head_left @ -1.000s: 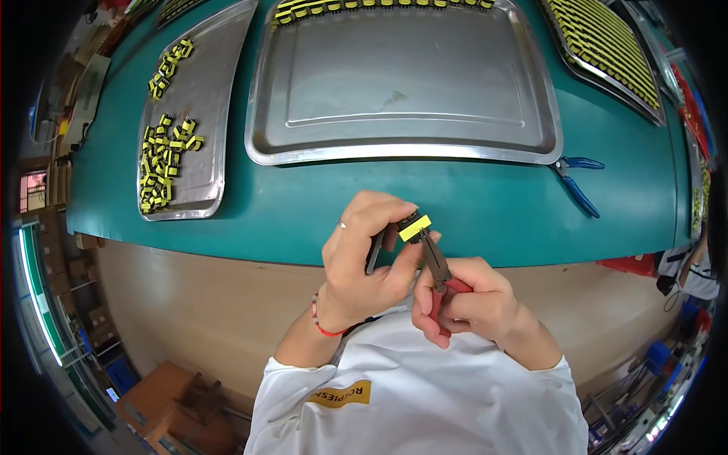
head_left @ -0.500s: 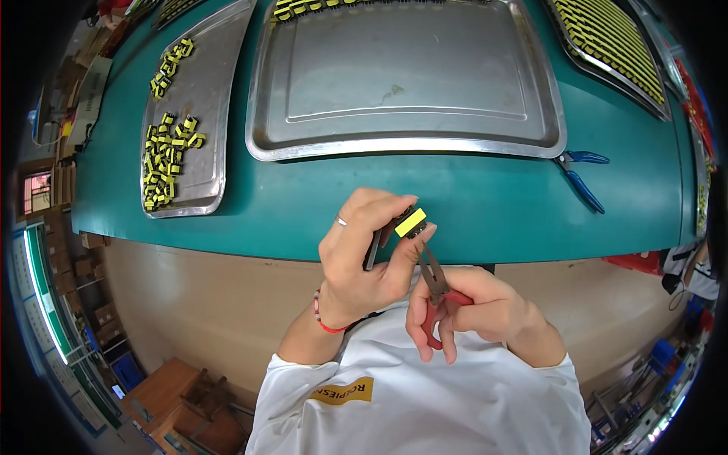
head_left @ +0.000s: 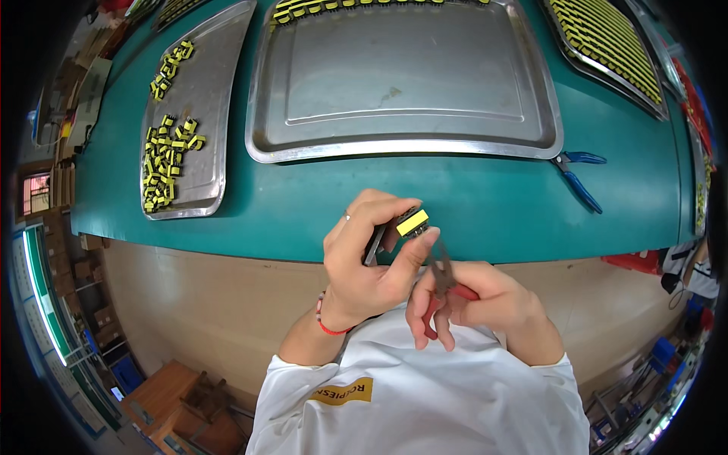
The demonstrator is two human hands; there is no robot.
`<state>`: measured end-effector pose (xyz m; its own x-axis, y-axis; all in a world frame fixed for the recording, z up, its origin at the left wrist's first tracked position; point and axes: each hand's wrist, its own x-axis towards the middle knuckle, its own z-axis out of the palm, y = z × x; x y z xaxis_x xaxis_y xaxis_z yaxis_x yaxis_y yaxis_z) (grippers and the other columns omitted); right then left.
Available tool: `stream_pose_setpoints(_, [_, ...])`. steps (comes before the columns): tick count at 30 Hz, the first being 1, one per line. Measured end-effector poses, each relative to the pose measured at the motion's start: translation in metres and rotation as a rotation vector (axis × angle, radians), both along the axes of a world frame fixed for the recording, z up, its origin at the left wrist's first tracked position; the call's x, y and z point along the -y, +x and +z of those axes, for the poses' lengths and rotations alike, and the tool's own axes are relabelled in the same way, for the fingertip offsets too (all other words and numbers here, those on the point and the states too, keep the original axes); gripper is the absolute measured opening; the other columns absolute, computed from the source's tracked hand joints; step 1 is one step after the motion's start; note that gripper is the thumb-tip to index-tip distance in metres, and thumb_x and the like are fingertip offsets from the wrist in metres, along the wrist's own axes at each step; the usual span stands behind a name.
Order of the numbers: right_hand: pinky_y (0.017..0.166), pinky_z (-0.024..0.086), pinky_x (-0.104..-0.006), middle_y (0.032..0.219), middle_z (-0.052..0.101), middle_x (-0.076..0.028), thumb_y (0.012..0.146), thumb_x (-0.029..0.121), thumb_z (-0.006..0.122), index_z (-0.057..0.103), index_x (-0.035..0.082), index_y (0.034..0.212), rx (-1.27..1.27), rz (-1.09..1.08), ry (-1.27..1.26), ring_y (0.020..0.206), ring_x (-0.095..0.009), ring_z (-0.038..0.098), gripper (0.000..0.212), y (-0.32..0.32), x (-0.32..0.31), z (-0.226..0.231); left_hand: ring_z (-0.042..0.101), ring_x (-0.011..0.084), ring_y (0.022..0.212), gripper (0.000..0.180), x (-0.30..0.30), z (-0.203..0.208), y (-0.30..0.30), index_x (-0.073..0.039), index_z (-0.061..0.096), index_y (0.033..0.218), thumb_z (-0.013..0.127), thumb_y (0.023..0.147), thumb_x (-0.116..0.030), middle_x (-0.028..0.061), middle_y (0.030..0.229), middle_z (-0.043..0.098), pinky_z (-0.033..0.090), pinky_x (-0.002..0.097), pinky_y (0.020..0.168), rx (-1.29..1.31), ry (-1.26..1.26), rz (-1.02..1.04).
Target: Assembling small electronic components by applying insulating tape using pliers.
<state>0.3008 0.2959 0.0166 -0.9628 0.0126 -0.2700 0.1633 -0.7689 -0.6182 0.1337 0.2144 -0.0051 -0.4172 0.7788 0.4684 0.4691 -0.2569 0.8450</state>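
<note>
Between the thumb and fingertips of my left hand (head_left: 362,254) is a small transformer (head_left: 412,223), its yellow-wrapped face up and dark pins along its side. A dark flat object (head_left: 374,244) also shows inside that hand; its kind is mostly hidden by the fingers. My right hand (head_left: 485,299) is wrapped round red-handled pliers (head_left: 441,282), whose slim jaws point up close to my left thumb, apart from the transformer as far as I can see. Both hands are in front of the table's near edge.
A large metal tray (head_left: 409,144) has a row of transformers at its far side. To its left, a smaller tray (head_left: 203,163) bears loose transformers (head_left: 161,163). Another tray of lined-up transformers (head_left: 607,45) lies far right. Blue-handled cutters (head_left: 581,189) rest on the green table (head_left: 485,197).
The plier jaws have drawn slightly right and down, away from the transformer. My left hand has shifted a little to the right, still holding it.
</note>
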Motion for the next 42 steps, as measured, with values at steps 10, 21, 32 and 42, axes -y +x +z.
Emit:
stream_pose_setpoints(10, [0.051, 0.048, -0.0249, 0.084, 0.064, -0.008, 0.068, -0.002, 0.081, 0.060, 0.000, 0.112, -0.035, -0.891, 1.382, 0.062, -0.014, 0.059, 0.049, -0.026, 0.014, -0.020, 0.047, 0.0052, 0.065, 0.020, 0.002, 0.002, 0.016, 0.003, 0.061, 0.096, 0.074, 0.082, -0.002, 0.0048, 0.084, 0.059, 0.037, 0.0193, 0.054, 0.474, -0.086, -0.140])
stream_pose_setpoints(21, [0.052, 0.046, -0.0206, 0.089, 0.069, -0.013, 0.081, 0.005, 0.077, 0.062, -0.009, 0.114, -0.005, -0.683, 1.203, 0.068, -0.012, 0.064, 0.039, -0.013, 0.017, 0.002, 0.056, 0.0397, 0.119, 0.074, -0.004, -0.003, 0.006, 0.000, 0.046, 0.137, 0.031, 0.098, -0.060, 0.0286, 0.131, 0.054, 0.044, 0.0533, 0.103, 1.480, 0.078, -0.440])
stream_pose_setpoints(32, [0.056, 0.048, -0.0231, 0.087, 0.064, -0.011, 0.083, 0.003, 0.074, 0.063, -0.009, 0.112, 0.065, -0.673, 1.310, 0.069, -0.012, 0.061, 0.033, -0.015, 0.020, -0.004, 0.053, 0.0467, 0.123, 0.083, -0.005, -0.005, 0.016, 0.006, 0.050, 0.131, 0.025, 0.098, -0.066, 0.0322, 0.132, 0.053, 0.040, 0.0569, 0.107, 0.976, 0.057, -0.550])
stream_pose_setpoints(42, [0.054, 0.050, -0.0272, 0.084, 0.066, -0.012, 0.079, 0.003, 0.076, 0.065, -0.004, 0.107, 0.089, -0.743, 1.367, 0.061, -0.017, 0.061, 0.031, -0.019, 0.024, -0.010, 0.053, 0.0382, 0.125, 0.067, -0.006, -0.015, 0.018, 0.006, 0.050, 0.131, 0.027, 0.103, -0.049, 0.0265, 0.134, 0.053, 0.043, 0.0478, 0.105, 0.862, 0.016, -0.538])
